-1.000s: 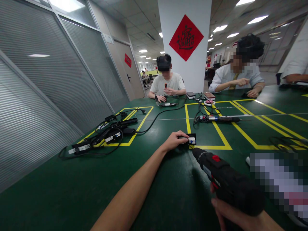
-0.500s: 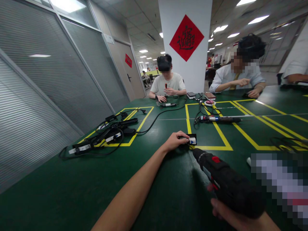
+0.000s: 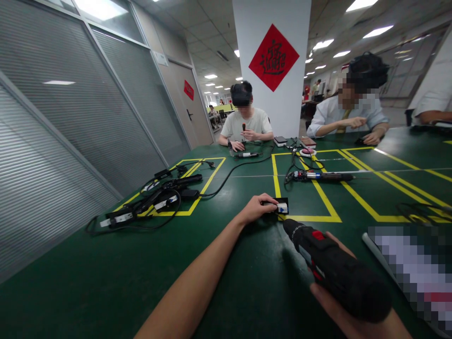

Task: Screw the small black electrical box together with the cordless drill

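Observation:
A small black-and-white part with a blue spot lies on the green table in front of me. My left hand pinches its left end and presses it against the tabletop. In my right hand is a black cordless drill with red accents, my fingers wrapped around its grip. The drill's chuck points forward and left at the part, close by my left fingertips. Whether the bit touches the part I cannot tell.
Black cabled devices lie to the left inside yellow tape. Beyond the part rests a corded pen-shaped tool. A blurred-out flat item lies at the right. Across the table, one person holds a screwdriver; another sits further right.
The fingers of my right hand have shifted on the drill, and one now shows along its far side. My left hand and the part stay in place.

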Motion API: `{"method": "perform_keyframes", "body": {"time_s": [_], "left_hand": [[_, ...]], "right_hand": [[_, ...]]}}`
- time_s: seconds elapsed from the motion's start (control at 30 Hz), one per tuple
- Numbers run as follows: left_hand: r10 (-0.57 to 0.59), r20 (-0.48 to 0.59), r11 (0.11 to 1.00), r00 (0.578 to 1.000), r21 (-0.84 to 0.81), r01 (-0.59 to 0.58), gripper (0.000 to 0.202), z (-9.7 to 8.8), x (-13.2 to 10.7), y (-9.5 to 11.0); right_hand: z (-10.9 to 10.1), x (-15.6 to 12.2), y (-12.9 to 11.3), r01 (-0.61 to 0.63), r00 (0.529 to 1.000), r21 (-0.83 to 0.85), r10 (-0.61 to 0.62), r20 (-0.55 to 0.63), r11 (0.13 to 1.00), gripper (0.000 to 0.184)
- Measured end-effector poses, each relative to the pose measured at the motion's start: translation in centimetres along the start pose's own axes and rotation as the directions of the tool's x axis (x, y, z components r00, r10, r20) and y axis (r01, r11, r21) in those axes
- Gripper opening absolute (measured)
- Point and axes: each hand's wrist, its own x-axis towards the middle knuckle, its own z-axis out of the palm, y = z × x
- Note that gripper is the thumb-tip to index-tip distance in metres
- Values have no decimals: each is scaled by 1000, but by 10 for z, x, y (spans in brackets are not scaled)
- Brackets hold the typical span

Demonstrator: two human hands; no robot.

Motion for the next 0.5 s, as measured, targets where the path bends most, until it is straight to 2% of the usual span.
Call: {"method": "perform_keyframes", "body": {"time_s": [0.1,0.23,0.33,0.5], "left_hand": [[-4,0,1000,1000,-1,4,27,0,1,-1],[-21,-5,1000,1000,7,21,26,0,1,-1],[-10,-12,1000,1000,8,10,26,0,1,0],[-4,-11,1000,1000,18,4,26,1,1,0]], "right_hand": [[-1,1,-7,-18,999,111,14,38,994,75],[6,4,-4,-173,978,385,112,176,906,80],[10,6,3,-239,960,411,149,238,880,85],[3,7,-1,-198,946,423,60,318,884,91]]}}
